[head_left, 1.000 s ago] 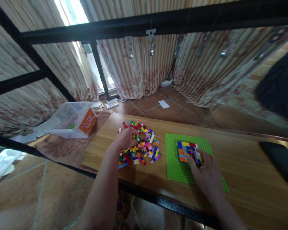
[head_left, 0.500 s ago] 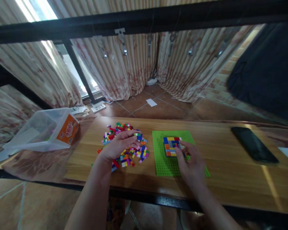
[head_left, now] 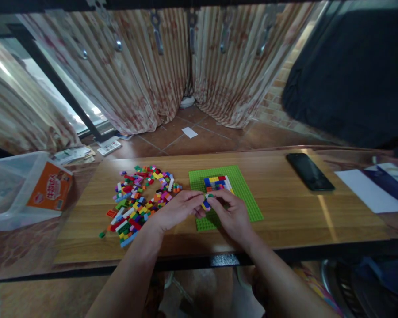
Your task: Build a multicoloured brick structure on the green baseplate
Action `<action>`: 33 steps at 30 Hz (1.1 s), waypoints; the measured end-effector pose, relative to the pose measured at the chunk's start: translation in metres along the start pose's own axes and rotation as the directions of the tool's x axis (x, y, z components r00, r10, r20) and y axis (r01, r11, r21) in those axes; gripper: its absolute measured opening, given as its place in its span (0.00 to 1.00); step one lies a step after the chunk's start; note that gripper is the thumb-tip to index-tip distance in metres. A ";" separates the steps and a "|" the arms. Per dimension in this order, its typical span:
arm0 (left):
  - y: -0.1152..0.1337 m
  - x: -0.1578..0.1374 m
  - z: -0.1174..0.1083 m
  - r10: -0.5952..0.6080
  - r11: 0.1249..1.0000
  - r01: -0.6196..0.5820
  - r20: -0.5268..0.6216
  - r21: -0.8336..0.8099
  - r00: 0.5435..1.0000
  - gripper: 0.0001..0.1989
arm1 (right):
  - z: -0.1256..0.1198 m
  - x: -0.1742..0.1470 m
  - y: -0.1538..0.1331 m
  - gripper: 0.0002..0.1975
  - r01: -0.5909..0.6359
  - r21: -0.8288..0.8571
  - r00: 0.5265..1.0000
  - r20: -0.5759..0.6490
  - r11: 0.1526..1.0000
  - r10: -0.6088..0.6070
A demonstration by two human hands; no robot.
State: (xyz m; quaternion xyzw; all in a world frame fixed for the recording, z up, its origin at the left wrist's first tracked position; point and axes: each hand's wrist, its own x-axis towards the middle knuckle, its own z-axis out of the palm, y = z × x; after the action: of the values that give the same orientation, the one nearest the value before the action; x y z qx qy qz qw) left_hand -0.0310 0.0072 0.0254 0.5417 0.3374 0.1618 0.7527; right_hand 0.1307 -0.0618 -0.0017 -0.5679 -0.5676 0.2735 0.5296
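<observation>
My left hand [head_left: 182,208] and my right hand [head_left: 231,213] meet over the near-left part of a green baseplate [head_left: 248,194]. Pinched between their fingertips is a small cluster of toy bricks [head_left: 206,203], with blue, yellow, white and green showing; fingers cover part of it. Just behind the hands, a block of multicoloured bricks [head_left: 216,180] stands on the baseplate, its near side hidden by my fingers. Left of the baseplate, a spread of loose toy bricks [head_left: 132,211] in many colours lies on the wooden tabletop.
A black phone [head_left: 310,171] lies on the wooden table [head_left: 278,225] to the right, with white paper [head_left: 371,190] beyond it. At the far left stands a clear plastic box [head_left: 16,185] with an orange label. Patterned curtains [head_left: 146,79] hang behind the table.
My left hand has moved right from the brick pile to the baseplate. My right hand has drawn off the brick block toward it, and both now grip the small cluster. The view has shifted right.
</observation>
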 end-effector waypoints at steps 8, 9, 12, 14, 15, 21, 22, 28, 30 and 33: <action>-0.006 0.004 0.003 -0.010 0.991 0.004 -0.046 -0.130 0.999 0.18 | 0.003 0.001 0.004 0.08 -0.116 0.149 0.989 -0.071 0.982 0.127; -0.006 0.004 0.003 -0.019 0.988 0.011 -0.052 -0.157 0.998 0.19 | 0.004 0.000 0.005 0.08 -0.111 0.148 0.991 -0.064 0.983 0.121; -0.009 0.006 0.006 -0.027 0.985 0.017 -0.055 -0.169 0.998 0.20 | 0.005 -0.001 0.005 0.08 -0.066 0.109 0.997 -0.024 0.992 0.069; -0.010 0.007 0.009 -0.008 0.991 -0.002 -0.080 -0.131 0.997 0.20 | 0.005 -0.002 0.005 0.08 -0.043 0.090 0.999 0.001 0.995 0.043; -0.011 0.008 0.010 0.002 0.994 -0.013 -0.100 -0.109 0.995 0.20 | 0.005 -0.002 0.005 0.08 -0.041 0.093 0.999 0.006 0.995 0.041; -0.013 0.010 0.014 0.031 0.997 -0.040 -0.124 -0.070 0.992 0.19 | 0.007 0.000 0.000 0.09 -0.142 0.201 0.986 -0.060 0.969 0.156; -0.012 0.010 0.014 0.037 0.996 -0.047 -0.121 -0.079 0.992 0.19 | 0.007 0.001 -0.001 0.09 -0.170 0.220 0.979 -0.076 0.961 0.190; -0.012 0.010 0.018 -0.028 0.962 -0.017 -0.162 -0.271 0.986 0.14 | 0.007 0.002 0.001 0.10 -0.200 0.241 0.973 -0.063 0.950 0.221; -0.012 0.011 0.019 -0.069 0.948 0.011 -0.173 -0.319 0.983 0.13 | 0.007 0.000 0.003 0.09 -0.142 0.201 0.986 -0.057 0.969 0.156; -0.012 0.012 0.019 -0.114 0.929 0.050 -0.155 -0.366 0.981 0.13 | 0.006 -0.002 0.005 0.08 -0.070 0.148 0.996 -0.043 0.987 0.078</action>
State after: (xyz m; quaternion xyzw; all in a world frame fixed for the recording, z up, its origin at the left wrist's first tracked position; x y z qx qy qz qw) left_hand -0.0101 -0.0033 0.0139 0.3638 0.3886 0.2359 0.8130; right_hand 0.1266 -0.0608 -0.0090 -0.5548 -0.5114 0.3199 0.5730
